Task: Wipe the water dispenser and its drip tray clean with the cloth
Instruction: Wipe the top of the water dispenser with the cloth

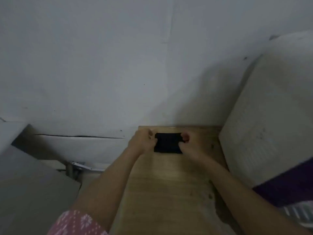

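In the head view, both hands were stretched forward over a narrow wooden table (pixel 169 184) that stood against a pale wall (pixel 118 65); between them lay a small dark rectangle (pixel 168 143) with a faint grid on it, which I judged to be the drip tray of the dispenser, though the picture was dim and a little blurred. The left hand (pixel 143 141) gripped its left edge with curled fingers; the right hand (pixel 189 144) gripped its right edge in the same way, thumb and fingertips pinching the side. The tray sat near the far end of the table, close to the wall.

The dispenser itself and the cloth could not be seen anywhere in this view; so the step in hand seemed to be the handling of the tray alone, set down or taken up with two hands, and the wiping looked not yet begun here. The next move would call for one hand to let go and fetch the cloth, while the other kept the tray steady on the wood.

Around it, a large white padded block (pixel 271 116) stood just beside the right edge of the table and left little room for the right elbow; a purple cloth-like piece (pixel 291 182) lay at its lower end; on the left a grey surface (pixel 33 184) was lower and apart; a pink patterned sleeve (pixel 76 223) showed at the bottom.
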`<state>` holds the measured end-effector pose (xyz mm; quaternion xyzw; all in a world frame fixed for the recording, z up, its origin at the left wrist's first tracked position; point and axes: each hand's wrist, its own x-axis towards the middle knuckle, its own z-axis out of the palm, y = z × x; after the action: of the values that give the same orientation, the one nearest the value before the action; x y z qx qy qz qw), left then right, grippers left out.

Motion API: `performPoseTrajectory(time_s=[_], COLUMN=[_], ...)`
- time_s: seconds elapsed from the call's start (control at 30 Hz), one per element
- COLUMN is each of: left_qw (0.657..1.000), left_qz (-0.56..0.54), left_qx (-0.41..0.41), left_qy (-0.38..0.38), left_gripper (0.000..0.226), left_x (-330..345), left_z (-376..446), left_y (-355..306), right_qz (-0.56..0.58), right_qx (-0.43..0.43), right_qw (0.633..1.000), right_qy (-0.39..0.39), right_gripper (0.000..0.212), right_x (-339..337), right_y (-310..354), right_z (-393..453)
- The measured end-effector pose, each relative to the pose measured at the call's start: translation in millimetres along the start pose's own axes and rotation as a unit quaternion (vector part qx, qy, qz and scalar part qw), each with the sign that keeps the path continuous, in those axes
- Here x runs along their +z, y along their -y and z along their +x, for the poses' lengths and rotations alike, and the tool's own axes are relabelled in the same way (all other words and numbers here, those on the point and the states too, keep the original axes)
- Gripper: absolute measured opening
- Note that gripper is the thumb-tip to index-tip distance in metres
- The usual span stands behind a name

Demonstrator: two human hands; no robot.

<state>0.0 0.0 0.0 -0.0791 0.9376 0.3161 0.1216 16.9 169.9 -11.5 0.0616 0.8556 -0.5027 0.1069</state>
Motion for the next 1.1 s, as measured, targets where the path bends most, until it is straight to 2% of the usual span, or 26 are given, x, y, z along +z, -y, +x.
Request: performPoseTrajectory(time_s=[0.07,0.27,0.4,0.43,0.53,0.63,0.7,0.77,0.87,0.93,1.0,1.1], left_qw=[0.999,0.998,0.988,0.984,0.969,0.955,0.940,0.916,0.854,0.822,0.819,0.850], left_qz=[0.000,-0.031,-0.114,-0.142,-0.234,-0.295,-0.326,-0.375,-0.497,-0.546,-0.551,-0.474], left_qx=[-0.029,-0.050,-0.064,-0.066,-0.047,0.032,0.100,0.140,0.145,0.143,0.154,0.186], left_qy=[0.019,0.037,0.081,0.083,0.065,0.029,0.021,0.021,0.051,0.073,0.040,-0.133], left_gripper=[0.042,0.044,0.021,0.021,0.017,0.019,0.023,0.026,0.027,0.034,0.036,0.043], left_x=[11,31,38,39,32,14,-1,-16,-36,-47,-55,-61], left_z=[16,30,36,36,30,14,2,-13,-35,-50,-66,-90], left_y=[6,1,9,9,2,-14,-26,-38,-57,-72,-93,-125], right_qz=[-0.008,-0.025,-0.051,-0.058,-0.069,-0.058,-0.041,0.022,0.166,0.216,0.244,0.241], right_qx=[0.005,0.018,0.020,0.020,-0.006,-0.092,-0.176,-0.229,-0.265,-0.271,-0.269,-0.264], right_qw=[1.000,0.999,0.998,0.998,0.997,0.994,0.983,0.972,0.950,0.937,0.929,0.920], right_qy=[-0.005,0.008,0.019,0.026,0.037,0.002,-0.024,-0.036,-0.016,-0.039,-0.078,-0.159], right_gripper=[0.038,0.038,0.039,0.040,0.049,0.062,0.066,0.060,0.051,0.047,0.044,0.046], right_x=[10,23,23,23,20,13,8,2,-7,-13,-24,-47], right_y=[-8,-27,-31,-30,-25,-10,2,18,44,62,82,114], right_z=[11,23,21,19,13,3,-4,-17,-38,-52,-63,-80])
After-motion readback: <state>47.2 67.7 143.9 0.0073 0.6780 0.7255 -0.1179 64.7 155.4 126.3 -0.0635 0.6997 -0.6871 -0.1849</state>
